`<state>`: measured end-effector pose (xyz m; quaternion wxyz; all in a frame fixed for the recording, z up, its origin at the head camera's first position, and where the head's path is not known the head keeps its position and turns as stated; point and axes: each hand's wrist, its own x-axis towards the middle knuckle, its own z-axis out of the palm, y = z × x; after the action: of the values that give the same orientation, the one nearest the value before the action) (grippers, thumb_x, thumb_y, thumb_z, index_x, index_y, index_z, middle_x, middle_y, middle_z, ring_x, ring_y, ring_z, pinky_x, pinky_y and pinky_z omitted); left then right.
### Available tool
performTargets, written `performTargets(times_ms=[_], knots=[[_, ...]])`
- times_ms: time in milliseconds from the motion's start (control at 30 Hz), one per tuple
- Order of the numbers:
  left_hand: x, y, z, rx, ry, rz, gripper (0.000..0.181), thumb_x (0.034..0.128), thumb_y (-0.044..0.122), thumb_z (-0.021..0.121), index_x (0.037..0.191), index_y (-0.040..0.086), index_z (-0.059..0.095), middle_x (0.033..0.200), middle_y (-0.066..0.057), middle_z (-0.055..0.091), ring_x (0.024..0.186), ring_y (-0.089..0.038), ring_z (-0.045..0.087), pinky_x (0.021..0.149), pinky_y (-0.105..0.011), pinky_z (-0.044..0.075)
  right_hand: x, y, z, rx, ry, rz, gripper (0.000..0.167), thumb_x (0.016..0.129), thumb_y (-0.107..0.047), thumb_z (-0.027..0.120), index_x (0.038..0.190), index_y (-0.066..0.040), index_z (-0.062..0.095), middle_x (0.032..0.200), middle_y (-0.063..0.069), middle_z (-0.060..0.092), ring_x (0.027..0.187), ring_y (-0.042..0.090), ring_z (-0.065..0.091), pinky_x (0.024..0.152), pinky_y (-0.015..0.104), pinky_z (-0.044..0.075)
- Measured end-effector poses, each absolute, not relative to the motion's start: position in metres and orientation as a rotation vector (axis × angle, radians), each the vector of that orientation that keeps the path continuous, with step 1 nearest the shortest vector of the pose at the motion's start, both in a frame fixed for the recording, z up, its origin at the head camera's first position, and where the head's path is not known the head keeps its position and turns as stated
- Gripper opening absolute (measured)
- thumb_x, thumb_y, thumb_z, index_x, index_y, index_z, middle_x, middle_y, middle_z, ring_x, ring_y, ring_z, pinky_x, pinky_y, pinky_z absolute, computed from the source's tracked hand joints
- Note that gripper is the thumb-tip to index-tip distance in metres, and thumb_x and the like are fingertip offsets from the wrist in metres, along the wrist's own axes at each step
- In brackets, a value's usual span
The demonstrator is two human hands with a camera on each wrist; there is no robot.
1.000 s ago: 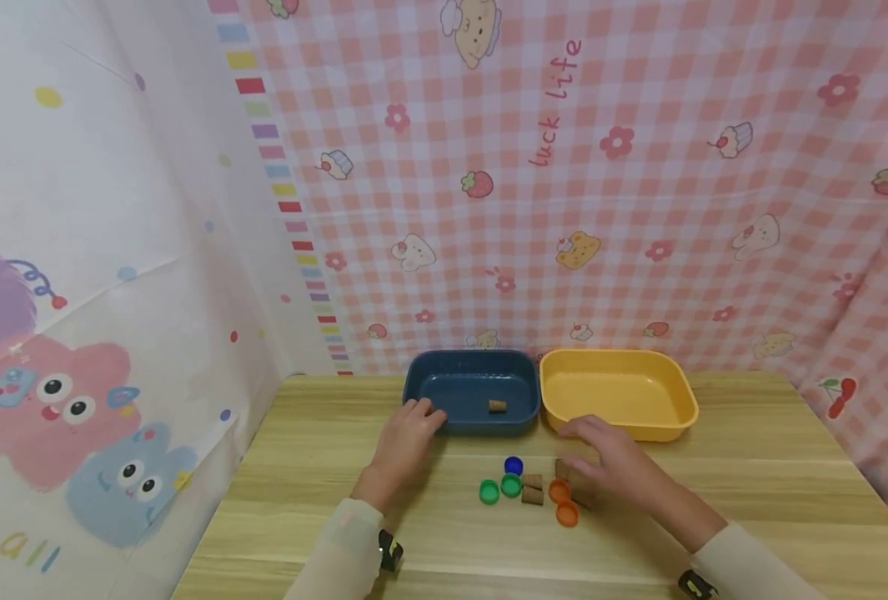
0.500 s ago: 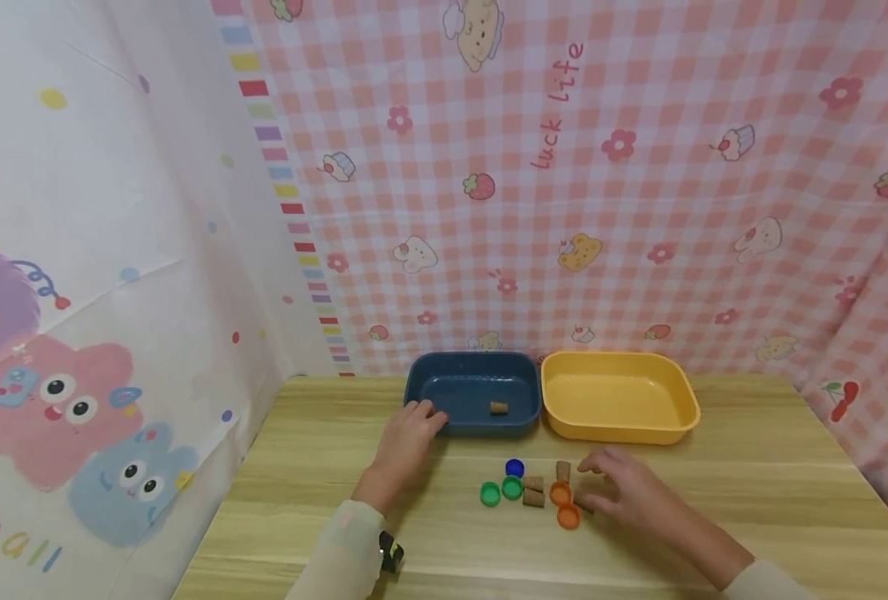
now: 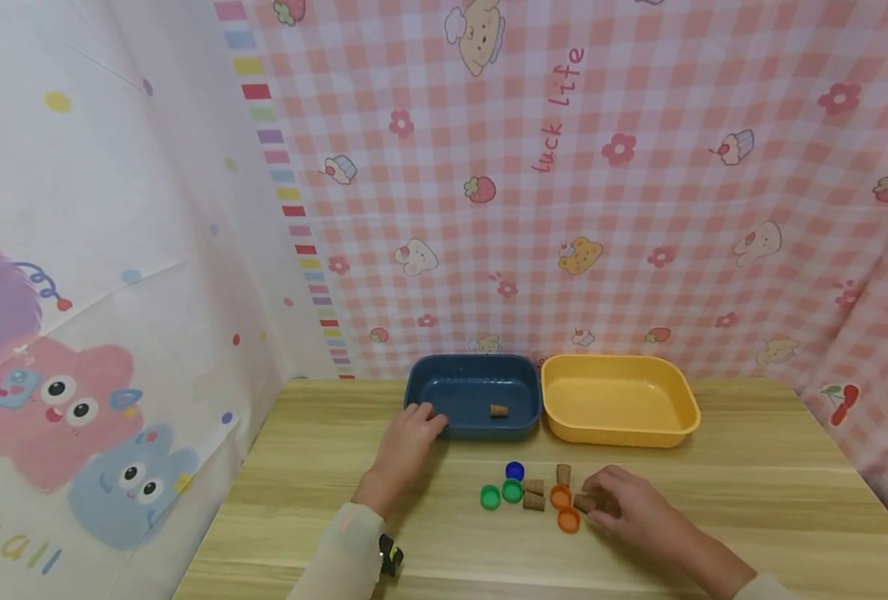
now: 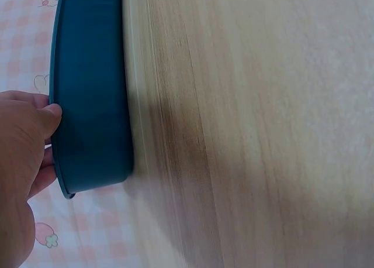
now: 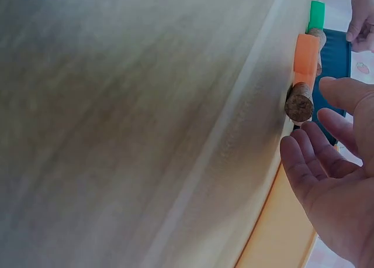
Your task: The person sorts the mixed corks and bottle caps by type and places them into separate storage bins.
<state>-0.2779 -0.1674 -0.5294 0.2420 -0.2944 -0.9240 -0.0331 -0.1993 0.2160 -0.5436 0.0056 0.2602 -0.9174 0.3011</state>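
My left hand [image 3: 408, 440] pinches the rim of the dark blue tray [image 4: 87, 92] at its near left corner, thumb outside and fingers over the inner side. One cork [image 3: 499, 411] lies inside that tray. On the table, my right hand [image 3: 627, 504] is beside another cork [image 5: 300, 104], its thumb and fingers spread apart around it without a visible grip. Left of that cork are two orange bottle caps [image 3: 569, 520] and an upright-looking cork [image 3: 564, 475]. Farther left lie two corks [image 3: 534, 502], two green caps [image 3: 490, 497] and a blue cap [image 3: 514, 472].
A yellow tray [image 3: 619, 435] stands directly right of the blue one, with nothing seen inside. Both sit toward the back of the wooden table [image 3: 301, 467], before a pink checked cloth [image 3: 444, 217]. A white printed cloth [image 3: 151, 333] hangs on the left.
My right hand has moved from in front of the yellow tray down and to the right, to the rightmost cork. The left hand has stayed on the blue tray's rim.
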Motion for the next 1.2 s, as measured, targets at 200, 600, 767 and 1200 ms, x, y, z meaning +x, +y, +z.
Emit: performTargets(times_ms=[200, 600, 767, 1200], knots=[[-0.279, -0.168, -0.531, -0.8, -2.523, -0.078, 0.025, 0.0907, -0.003, 0.07, 0.11, 0.011, 0.076, 0.097, -0.006, 0.065, 0.083, -0.023, 0.057, 0.076, -0.036, 0.053, -0.199, 0.215, -0.545, 0.808, -2.918, 0.956, 0.022, 0.087, -0.017, 0.081, 0.106, -0.017, 0.07, 0.103, -0.007, 0.065, 0.091, 0.004, 0.06, 0.077, 0.027, 0.055], [-0.278, -0.166, -0.53, -0.794, -2.513, -0.066, 0.027, 0.0882, -0.005, 0.072, 0.109, 0.011, 0.077, 0.095, -0.006, 0.065, 0.081, -0.023, 0.056, 0.075, -0.036, 0.053, -0.198, 0.214, -0.551, 0.84, -2.854, 0.928, 0.022, 0.085, -0.009, 0.081, 0.101, -0.019, 0.069, 0.099, -0.009, 0.065, 0.087, 0.001, 0.057, 0.073, 0.026, 0.052], [-0.278, -0.166, -0.53, -0.787, -2.496, -0.079, 0.026, 0.088, -0.004, 0.073, 0.108, 0.011, 0.077, 0.094, -0.006, 0.065, 0.081, -0.023, 0.056, 0.075, -0.036, 0.053, -0.197, 0.213, -0.552, 0.814, -2.82, 0.921, 0.025, 0.084, -0.003, 0.079, 0.1, -0.019, 0.069, 0.098, -0.009, 0.064, 0.086, -0.001, 0.056, 0.072, 0.025, 0.053], [-0.278, -0.166, -0.531, -0.796, -2.5, -0.099, 0.024, 0.0896, -0.004, 0.071, 0.109, 0.01, 0.077, 0.096, -0.007, 0.066, 0.082, -0.024, 0.057, 0.075, -0.037, 0.054, -0.195, 0.213, -0.557, 0.825, -2.669, 0.886, 0.032, 0.078, 0.005, 0.08, 0.097, -0.019, 0.071, 0.099, -0.009, 0.066, 0.088, 0.004, 0.063, 0.073, 0.026, 0.055]])
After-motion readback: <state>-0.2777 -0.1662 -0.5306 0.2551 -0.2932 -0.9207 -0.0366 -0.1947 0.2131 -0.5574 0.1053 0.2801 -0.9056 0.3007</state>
